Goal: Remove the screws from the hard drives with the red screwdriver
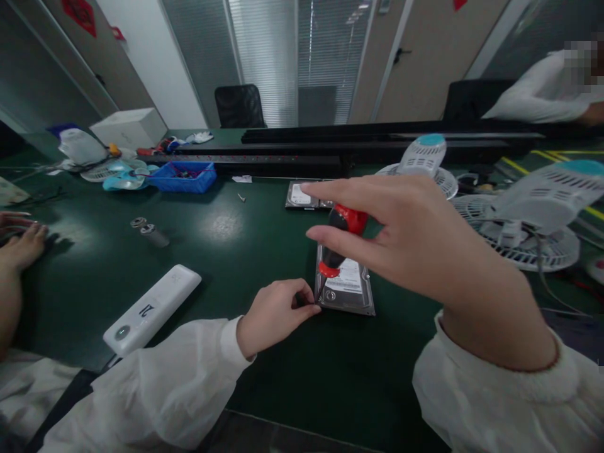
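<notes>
Right hand (pixel 425 245), fingers half-extended, grips a red-and-black screwdriver (pixel 346 223) whose handle top it hides. Its tool stands upright over a hard drive (pixel 352 289) on the green table (pixel 226 251). Left hand (pixel 276 314) is curled and pinches at the drive's near-left corner; what it pinches is too small to make out.

Dark green table (pixel 226 251): near hard drive (pixel 353 281), far hard drive (pixel 298 195), white device (pixel 151 308), blue bin (pixel 182 178), fans (pixel 519 246).

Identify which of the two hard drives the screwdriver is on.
The nearer hard drive, beside the left hand; the right hand holds the screwdriver at its corner. The farther hard drive lies untouched behind.
</notes>
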Demonstrator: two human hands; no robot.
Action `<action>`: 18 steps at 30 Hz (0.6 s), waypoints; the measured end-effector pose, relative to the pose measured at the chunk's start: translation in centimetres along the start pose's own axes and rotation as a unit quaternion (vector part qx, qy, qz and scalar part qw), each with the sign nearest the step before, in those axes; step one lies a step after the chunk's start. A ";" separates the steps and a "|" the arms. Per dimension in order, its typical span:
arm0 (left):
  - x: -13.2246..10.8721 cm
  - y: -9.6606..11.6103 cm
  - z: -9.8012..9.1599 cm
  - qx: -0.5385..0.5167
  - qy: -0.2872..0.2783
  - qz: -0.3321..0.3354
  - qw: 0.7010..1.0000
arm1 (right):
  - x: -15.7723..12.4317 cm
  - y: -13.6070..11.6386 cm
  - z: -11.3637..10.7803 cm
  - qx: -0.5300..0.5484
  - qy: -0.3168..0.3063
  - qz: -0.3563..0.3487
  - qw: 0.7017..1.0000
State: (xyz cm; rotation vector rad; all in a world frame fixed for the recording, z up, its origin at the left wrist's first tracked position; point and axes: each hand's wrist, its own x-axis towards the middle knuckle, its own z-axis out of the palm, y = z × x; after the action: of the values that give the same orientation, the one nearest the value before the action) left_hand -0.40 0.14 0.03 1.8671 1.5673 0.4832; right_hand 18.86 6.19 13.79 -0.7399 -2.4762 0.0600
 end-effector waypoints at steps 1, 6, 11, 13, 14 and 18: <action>0.0 0.0 0.0 0.002 0.001 -0.001 1.000 | 0.0 0.0 0.0 0.000 -0.001 -0.006 1.000; 0.1 0.0 0.0 0.001 0.003 -0.002 1.000 | -0.1 0.1 -0.1 0.032 -0.034 -0.046 0.998; 0.0 -0.1 0.0 -0.004 -0.001 0.005 1.000 | 0.1 -0.1 0.4 0.017 -0.021 -0.006 1.000; 0.0 -0.1 0.0 -0.003 -0.001 0.003 1.000 | 0.1 -0.3 0.5 0.046 -0.014 -0.004 0.999; 0.0 -0.1 0.0 -0.003 -0.002 0.002 1.000 | 0.0 -0.3 0.5 0.067 -0.010 -0.009 0.998; 0.1 -0.1 0.0 0.005 0.002 -0.004 1.000 | 0.0 -0.6 0.2 0.101 -0.023 -0.022 0.994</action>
State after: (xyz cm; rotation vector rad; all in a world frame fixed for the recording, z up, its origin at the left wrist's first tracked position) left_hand -0.46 0.24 -0.05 1.8676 1.5815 0.4756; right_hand 18.47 5.69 13.72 -0.6030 -2.4818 0.3106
